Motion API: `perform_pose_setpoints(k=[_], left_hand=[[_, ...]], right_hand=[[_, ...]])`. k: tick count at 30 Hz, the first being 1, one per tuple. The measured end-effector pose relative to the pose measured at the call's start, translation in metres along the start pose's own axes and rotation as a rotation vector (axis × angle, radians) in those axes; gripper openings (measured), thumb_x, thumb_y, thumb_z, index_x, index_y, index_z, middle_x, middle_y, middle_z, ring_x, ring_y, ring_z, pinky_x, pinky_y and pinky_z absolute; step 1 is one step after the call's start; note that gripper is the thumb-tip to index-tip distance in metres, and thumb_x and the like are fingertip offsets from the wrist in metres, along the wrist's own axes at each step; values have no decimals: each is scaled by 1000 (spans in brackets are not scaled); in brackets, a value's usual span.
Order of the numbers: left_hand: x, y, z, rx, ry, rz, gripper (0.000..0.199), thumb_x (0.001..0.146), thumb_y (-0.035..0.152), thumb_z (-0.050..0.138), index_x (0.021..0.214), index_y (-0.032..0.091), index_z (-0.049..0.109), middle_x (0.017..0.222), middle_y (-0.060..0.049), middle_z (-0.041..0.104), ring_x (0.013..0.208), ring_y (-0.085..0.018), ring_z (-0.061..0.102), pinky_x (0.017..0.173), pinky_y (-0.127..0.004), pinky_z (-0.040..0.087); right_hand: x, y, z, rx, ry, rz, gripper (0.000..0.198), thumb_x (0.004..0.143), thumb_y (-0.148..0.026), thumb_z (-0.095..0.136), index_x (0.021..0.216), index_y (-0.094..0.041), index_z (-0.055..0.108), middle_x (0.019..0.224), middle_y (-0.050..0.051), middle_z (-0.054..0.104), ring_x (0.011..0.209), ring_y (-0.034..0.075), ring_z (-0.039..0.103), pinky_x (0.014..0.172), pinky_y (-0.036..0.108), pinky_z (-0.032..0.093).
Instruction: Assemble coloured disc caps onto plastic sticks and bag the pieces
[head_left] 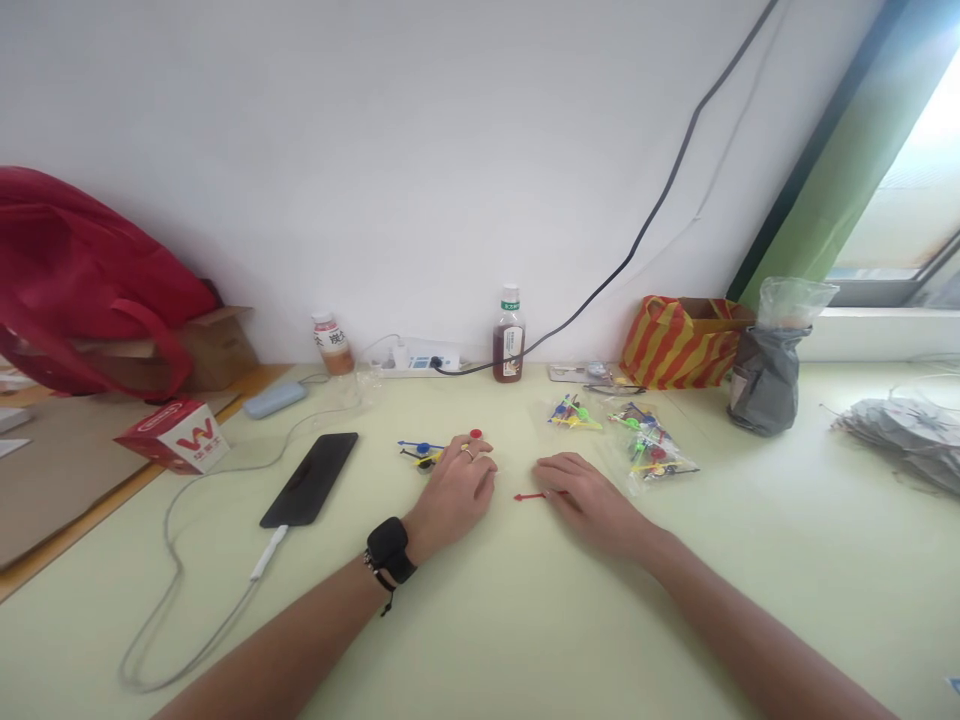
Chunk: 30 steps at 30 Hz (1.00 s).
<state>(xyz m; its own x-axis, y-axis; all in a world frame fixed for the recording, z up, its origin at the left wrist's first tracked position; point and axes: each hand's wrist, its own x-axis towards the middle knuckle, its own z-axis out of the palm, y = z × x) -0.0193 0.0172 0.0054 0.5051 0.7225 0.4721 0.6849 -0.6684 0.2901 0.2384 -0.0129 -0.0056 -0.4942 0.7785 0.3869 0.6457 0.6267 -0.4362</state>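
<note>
My left hand (454, 490), with a ring and a dark wristwatch (390, 545), is bent over a small pile of plastic arrow pointers. A blue arrow pointer (422, 447) sticks out on its left, with yellow and black ones partly under the fingers. Just beyond the fingertips shows a red round piece (476, 434). What the curled fingers hold is hidden. To the right, my right hand (589, 495) rests low on the table, fingers together. A red arrow pointer (529, 497) extends from under its thumb side, tip pointing left; its other end is covered.
Clear bags of coloured pointers (651, 445) lie right of my hands. At left are a phone (311, 480) on a white cable and a red-white box (174, 437). A drink bottle (509, 340), power strip (420, 362), striped bag (675, 345) and grey bag (769, 380) line the wall.
</note>
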Motion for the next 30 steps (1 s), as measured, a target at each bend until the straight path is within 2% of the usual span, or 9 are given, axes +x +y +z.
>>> perform_pose_setpoints(k=[2,5,8,11,14,18,22,25,30], left_hand=[[0,-2,0,89,17,8,26,92,5,49,95,19,71,124,-11,68,128,-31,51,107,-51,48],[0,-8,2,146,20,-17,43,86,-2,46,114,19,70,131,-12,65,129,-31,52,108,-52,49],[-2,-17,6,163,2,-40,65,79,-8,41,136,17,60,143,-13,59,136,-31,47,113,-53,45],[-4,-29,8,189,-32,-70,75,76,-9,40,147,15,52,153,-15,51,146,-33,38,118,-56,39],[-3,-37,8,197,-57,-69,63,90,3,43,150,18,49,157,-13,48,150,-37,33,118,-60,36],[1,-36,6,167,-34,-65,43,102,32,51,143,22,56,149,-11,57,146,-40,36,116,-63,35],[4,-30,4,105,-12,-34,28,101,29,53,125,22,66,126,-10,69,135,-35,47,113,-57,38],[5,-24,2,87,-29,7,20,102,24,51,110,22,69,109,-8,72,127,-31,52,109,-53,40],[5,-8,-1,-4,-20,79,23,102,22,51,119,24,67,110,-8,69,118,-28,55,104,-47,43]], right_hand=[[0,-1,0,0,-22,4,29,99,-11,50,118,-26,67,122,7,69,118,25,59,99,43,51],[1,-4,-2,16,-52,23,23,99,-12,52,108,-24,69,109,6,70,105,24,61,90,40,53],[3,-8,-3,22,-90,7,19,101,-14,52,99,-23,68,101,6,70,99,23,62,85,38,52],[3,-11,-2,11,-100,15,21,101,-12,50,92,-22,66,97,6,69,94,23,62,82,38,51],[3,-11,-1,3,-80,49,19,99,-11,51,90,-22,63,95,5,67,91,22,62,80,37,50],[3,-9,-1,20,-50,133,15,95,-13,54,85,-22,60,93,5,66,89,22,62,75,35,49],[3,-6,-1,25,-78,143,19,96,-14,51,81,-22,59,90,5,66,88,22,61,73,35,47],[3,-6,-2,19,-63,155,16,99,-19,49,85,-23,56,89,4,66,85,22,61,72,34,45],[2,-6,-3,104,-2,237,16,104,-28,38,92,-25,47,85,1,61,73,19,54,65,32,39]])
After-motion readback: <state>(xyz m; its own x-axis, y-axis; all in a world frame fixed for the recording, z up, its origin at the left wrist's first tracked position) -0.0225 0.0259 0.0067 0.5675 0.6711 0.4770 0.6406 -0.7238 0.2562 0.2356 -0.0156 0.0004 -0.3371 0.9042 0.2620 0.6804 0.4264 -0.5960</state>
